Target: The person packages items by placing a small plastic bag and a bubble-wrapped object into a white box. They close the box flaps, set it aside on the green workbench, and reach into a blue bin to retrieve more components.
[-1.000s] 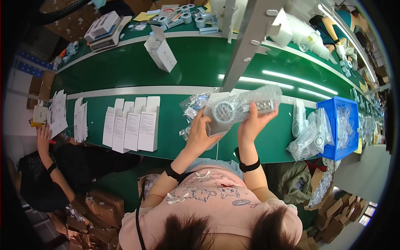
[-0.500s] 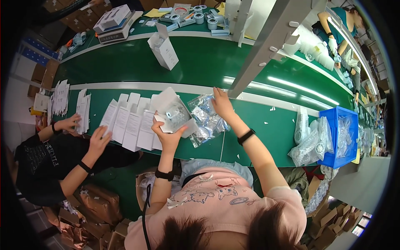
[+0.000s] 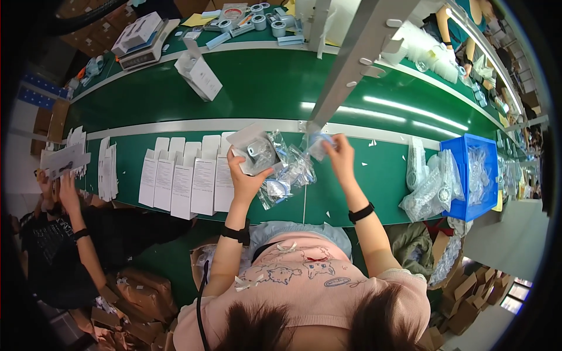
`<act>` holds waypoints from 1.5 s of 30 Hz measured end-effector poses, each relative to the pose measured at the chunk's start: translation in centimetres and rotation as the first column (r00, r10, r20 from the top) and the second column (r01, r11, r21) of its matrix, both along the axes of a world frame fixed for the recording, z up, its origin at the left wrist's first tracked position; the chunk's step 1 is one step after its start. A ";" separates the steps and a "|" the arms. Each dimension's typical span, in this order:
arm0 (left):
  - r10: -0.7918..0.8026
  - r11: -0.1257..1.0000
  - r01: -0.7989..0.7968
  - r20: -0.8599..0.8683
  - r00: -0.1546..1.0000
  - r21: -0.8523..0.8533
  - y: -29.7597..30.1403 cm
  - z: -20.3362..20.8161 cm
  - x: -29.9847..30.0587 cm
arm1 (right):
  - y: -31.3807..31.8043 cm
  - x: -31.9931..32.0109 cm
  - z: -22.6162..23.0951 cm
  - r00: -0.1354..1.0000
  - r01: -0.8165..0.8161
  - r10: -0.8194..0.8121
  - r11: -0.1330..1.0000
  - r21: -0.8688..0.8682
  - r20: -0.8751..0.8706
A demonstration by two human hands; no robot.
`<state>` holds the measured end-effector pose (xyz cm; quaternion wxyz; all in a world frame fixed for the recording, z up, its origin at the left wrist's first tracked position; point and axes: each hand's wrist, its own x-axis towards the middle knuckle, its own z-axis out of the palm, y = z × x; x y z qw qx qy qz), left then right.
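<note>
My left hand (image 3: pixel 246 180) is wrapped round an open white box (image 3: pixel 239 140), its flap standing up. Inside the box lies a clear-wrapped item (image 3: pixel 257 153) with a pale round part. Beside the box, a pile of small clear plastic bags (image 3: pixel 293 172) with blue and white contents rests on the green table. My right hand (image 3: pixel 341 157) pinches one small clear plastic bag (image 3: pixel 317 146), lifted just right of the pile; its contents are blurred. Left of my left hand, several white boxes (image 3: pixel 182 184) lie in a row with flaps raised.
A blue bin (image 3: pixel 468 202) with bubble-wrapped items (image 3: pixel 436 181) beside it stands at the right. Past the table runs a green conveyor belt (image 3: pixel 263 82) carrying a white box (image 3: pixel 199 76). A metal post (image 3: pixel 345 76) rises ahead. At left, a co-worker's hands (image 3: pixel 61 190) hold a flat carton.
My right hand has come off the pile toward the right, holding a small bag. The co-worker's hands have left the row of boxes and moved left, lifting a flat carton.
</note>
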<state>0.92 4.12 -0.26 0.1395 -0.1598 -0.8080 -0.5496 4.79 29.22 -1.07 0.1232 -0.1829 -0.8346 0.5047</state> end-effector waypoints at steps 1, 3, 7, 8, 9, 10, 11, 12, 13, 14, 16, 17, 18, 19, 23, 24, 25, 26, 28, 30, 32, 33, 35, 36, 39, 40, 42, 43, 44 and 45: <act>-0.062 0.998 0.062 0.006 0.998 -0.019 0.4 0.8 0.0 | 0.7 0.8 1.0 0.989 0.139 -0.141 0.988 -0.072 -0.032; -0.101 0.995 0.101 0.018 0.995 0.004 0.5 1.9 -0.2 | 0.4 1.1 5.7 0.979 0.124 -0.167 0.943 -0.308 -0.116; -0.150 0.988 0.150 0.005 0.989 -0.027 1.1 4.3 -1.0 | -1.0 1.1 10.7 0.938 -0.023 -0.182 0.815 -0.579 -0.294; -0.115 0.988 0.111 -0.025 0.993 -0.110 1.2 4.9 -1.2 | -1.6 0.9 11.2 0.925 -0.080 -0.166 0.795 -0.602 -0.342; -0.082 0.979 0.069 -0.058 0.995 -0.193 1.2 5.3 -1.5 | -2.6 0.7 11.4 0.924 -0.077 -0.171 0.795 -0.602 -0.343; -0.085 0.978 0.073 -0.058 0.995 -0.194 1.1 5.8 -1.9 | -3.7 0.3 11.6 0.902 -0.140 -0.113 0.835 -0.533 -0.416; -0.061 0.976 0.072 0.062 0.996 -0.206 1.0 6.4 -2.4 | -4.8 0.0 11.9 0.874 -0.200 -0.052 0.868 -0.456 -0.483; -0.033 0.973 0.073 0.182 0.983 -0.217 0.9 6.9 -2.8 | -5.6 -0.3 12.1 0.883 -0.247 0.065 0.907 -0.342 -0.465; -0.003 0.970 0.075 0.299 0.954 -0.229 0.7 7.3 -3.3 | -6.2 -0.7 12.1 0.884 -0.297 0.178 0.928 -0.225 -0.432; -0.007 0.971 0.077 0.292 0.956 -0.228 0.5 7.3 -3.9 | -6.7 -1.4 11.7 0.882 -0.295 0.176 0.929 -0.221 -0.437; -0.044 0.984 0.108 0.394 0.918 -0.142 -0.2 6.6 -5.4 | -7.6 -3.0 10.8 0.675 -0.522 0.607 0.794 0.310 -0.418; -0.061 0.988 0.117 0.443 0.894 -0.099 -0.6 6.3 -6.1 | -7.9 -3.5 10.8 0.671 -0.524 0.609 0.793 0.312 -0.423; -0.058 0.988 0.114 0.440 0.896 -0.101 -0.8 5.9 -6.7 | -8.0 -3.9 10.9 0.644 -0.513 0.692 0.707 0.488 -0.326; -0.098 0.987 0.145 0.470 0.877 -0.065 -0.9 5.9 -6.9 | -8.3 -4.0 10.9 0.626 -0.493 0.751 0.591 0.639 -0.211; -0.142 0.981 0.186 0.476 0.868 -0.048 -1.1 5.7 -7.8 | -8.4 -4.5 11.2 0.632 -0.500 0.768 0.502 0.706 -0.099; -0.110 0.981 0.166 0.417 0.902 -0.101 -0.8 6.2 -8.0 | -8.2 -4.4 11.2 0.649 -0.509 0.754 0.530 0.678 -0.102; -0.080 0.979 0.139 0.346 0.935 -0.150 -0.3 6.8 -8.5 | -8.1 -4.0 10.2 0.659 -0.504 0.746 0.534 0.679 -0.098; -0.053 0.985 0.098 0.288 0.956 -0.145 -0.1 7.3 -9.3 | -7.8 -3.0 7.8 0.813 -0.368 0.542 0.761 0.535 -0.212; 0.016 0.996 0.002 0.190 0.982 -0.091 -0.7 7.9 -11.9 | -8.2 -0.1 3.3 0.956 0.040 0.008 0.987 0.156 -0.295; 0.113 0.990 -0.098 0.145 0.983 -0.105 -1.0 8.2 -15.4 | -11.8 1.5 1.1 0.982 -0.069 0.150 0.857 0.510 -0.119; 0.141 0.980 -0.120 0.131 0.981 -0.161 -1.0 7.5 -18.6 | -14.7 2.4 -0.7 0.959 -0.271 0.260 0.724 0.634 0.114; 0.188 0.971 -0.167 0.118 0.975 -0.171 -1.7 5.8 -20.2 | -15.0 1.7 -1.5 0.963 -0.259 0.247 0.727 0.636 0.110; 0.214 0.965 -0.194 0.103 0.971 -0.177 -2.8 3.4 -22.8 | -14.7 0.6 -3.2 0.915 -0.402 0.317 0.651 0.643 0.251; 0.246 0.965 -0.229 0.136 0.960 -0.129 -3.3 2.8 -23.7 | -14.3 0.4 -3.8 0.883 -0.469 0.340 0.615 0.634 0.323; 0.230 0.970 -0.243 0.264 0.937 0.017 -4.5 1.8 -24.6 | -10.2 1.0 -5.5 0.900 -0.437 0.300 0.590 0.679 0.318; 0.204 0.959 -0.257 0.339 0.918 0.119 -4.5 2.1 -24.5 | -8.4 1.4 -5.8 0.903 -0.427 0.297 0.568 0.703 0.309; 0.190 0.962 -0.245 0.349 0.918 0.120 -4.0 2.5 -24.0 | -4.2 2.8 -6.2 0.897 -0.441 0.251 0.555 0.706 0.363; 0.188 0.962 -0.245 0.361 0.913 0.119 -3.8 2.7 -23.6 | -2.0 3.9 -6.3 0.906 -0.421 0.210 0.540 0.729 0.369; 0.191 0.961 -0.251 0.372 0.908 0.118 -3.6 2.9 -23.2 | 0.3 5.0 -6.3 0.912 -0.405 0.173 0.521 0.751 0.371; 0.200 0.959 -0.259 0.369 0.908 0.115 -3.1 2.9 -22.8 | 2.4 6.1 -6.1 0.913 -0.398 0.144 0.521 0.755 0.382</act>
